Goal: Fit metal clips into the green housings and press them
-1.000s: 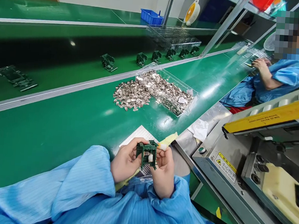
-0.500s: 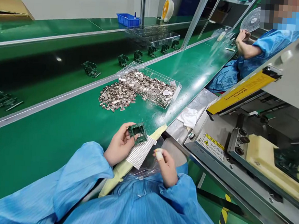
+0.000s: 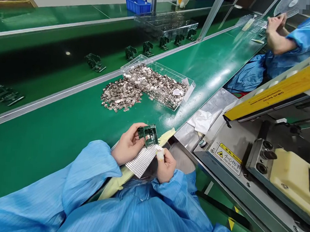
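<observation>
My left hand point(image 3: 128, 146) grips a small green circuit-board assembly point(image 3: 150, 135), fingers and thumb at its left side. Close by on the right is my right hand point(image 3: 165, 166), its fingers drawn together in a pinch near the board's lower corner. White wrapping covers a fingertip there, and I cannot make out what the pinch holds. Beneath both hands lies a silver sheet point(image 3: 141, 161) with rows of small rectangular pieces, resting on a pale yellow cloth-like strip point(image 3: 117, 185).
Small metal parts fill a clear tray point(image 3: 183, 96), with a loose pile point(image 3: 121, 96) beside it. Several board assemblies point(image 3: 95, 62) line the lower belt. A press machine point(image 3: 228, 160) stands at right, beside a white cloth point(image 3: 201, 121). A co-worker's hands point(image 3: 277, 23) show farther off.
My right hand has moved left and up, closer to the board. The board in my left hand has turned slightly and shifted right. The view has tilted a little.
</observation>
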A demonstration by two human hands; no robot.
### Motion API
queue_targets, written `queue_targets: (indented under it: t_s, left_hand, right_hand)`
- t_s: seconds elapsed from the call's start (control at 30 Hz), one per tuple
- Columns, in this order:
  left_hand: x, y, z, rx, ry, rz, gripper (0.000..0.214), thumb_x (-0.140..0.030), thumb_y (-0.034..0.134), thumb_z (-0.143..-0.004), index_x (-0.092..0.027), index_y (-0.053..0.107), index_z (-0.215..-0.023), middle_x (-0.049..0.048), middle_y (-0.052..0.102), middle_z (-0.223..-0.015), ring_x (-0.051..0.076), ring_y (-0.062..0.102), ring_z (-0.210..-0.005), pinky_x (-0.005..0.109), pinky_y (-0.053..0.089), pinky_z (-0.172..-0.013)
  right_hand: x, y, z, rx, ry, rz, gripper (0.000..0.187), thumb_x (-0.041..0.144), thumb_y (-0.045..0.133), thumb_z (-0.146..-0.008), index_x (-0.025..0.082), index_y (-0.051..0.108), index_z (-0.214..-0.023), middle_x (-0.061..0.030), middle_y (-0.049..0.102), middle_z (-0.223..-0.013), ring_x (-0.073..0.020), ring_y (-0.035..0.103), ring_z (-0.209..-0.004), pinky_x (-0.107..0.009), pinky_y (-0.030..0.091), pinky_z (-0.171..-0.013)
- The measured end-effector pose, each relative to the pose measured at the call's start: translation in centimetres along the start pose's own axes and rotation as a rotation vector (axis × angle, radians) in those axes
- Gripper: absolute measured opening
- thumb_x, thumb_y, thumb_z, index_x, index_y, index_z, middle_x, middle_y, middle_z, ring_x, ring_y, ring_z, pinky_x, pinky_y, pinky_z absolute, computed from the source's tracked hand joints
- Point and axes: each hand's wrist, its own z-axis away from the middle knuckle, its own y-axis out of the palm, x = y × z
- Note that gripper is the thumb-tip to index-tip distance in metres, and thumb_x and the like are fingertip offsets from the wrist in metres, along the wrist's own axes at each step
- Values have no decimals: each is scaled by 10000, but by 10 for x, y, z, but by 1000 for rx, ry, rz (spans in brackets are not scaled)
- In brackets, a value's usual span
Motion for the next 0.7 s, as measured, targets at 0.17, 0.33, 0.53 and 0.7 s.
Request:
queue_targets:
  t_s: [0.17, 0.33, 0.53, 0.7]
  left_hand:
    - [1, -1, -1, -11, -8, -16, 407, -318, 652, -850, -168, 499, -1196, 26, 647, -902, 124, 627, -773, 205, 499, -683]
    - [3, -3, 0, 6, 4, -45, 367, -280, 608, -889, -169, 499, -1222, 32, 649, -918, 116, 620, -771, 201, 501, -691]
    - [2, -4, 0, 12, -15, -72, 389, -320, 610, -894, -165, 508, -1236, 24, 637, -835, 136, 640, -753, 213, 511, -674]
    - [3, -4, 0, 25, 18, -37, 354, -279, 590, -908, -175, 493, -1233, 28, 651, -907, 119, 636, -767, 205, 508, -697]
  right_hand:
    - [-11, 0, -1, 34, -54, 44, 349, 486, 515, -867, 209, 515, -654, 16, 449, -617, -142, 409, -593, -279, 386, -573]
    - [-21, -3, -1, 67, -118, 96, 355, 473, 472, -897, 216, 501, -654, 19, 436, -601, -140, 394, -565, -287, 367, -560]
    - [-23, -10, -2, 134, -203, 168, 394, 478, 473, -893, 226, 465, -590, 20, 428, -559, -140, 387, -514, -293, 319, -515]
    - [-12, -23, -2, 262, -231, 244, 317, 325, 449, -934, 205, 565, -664, -18, 544, -638, -162, 517, -585, -293, 400, -561]
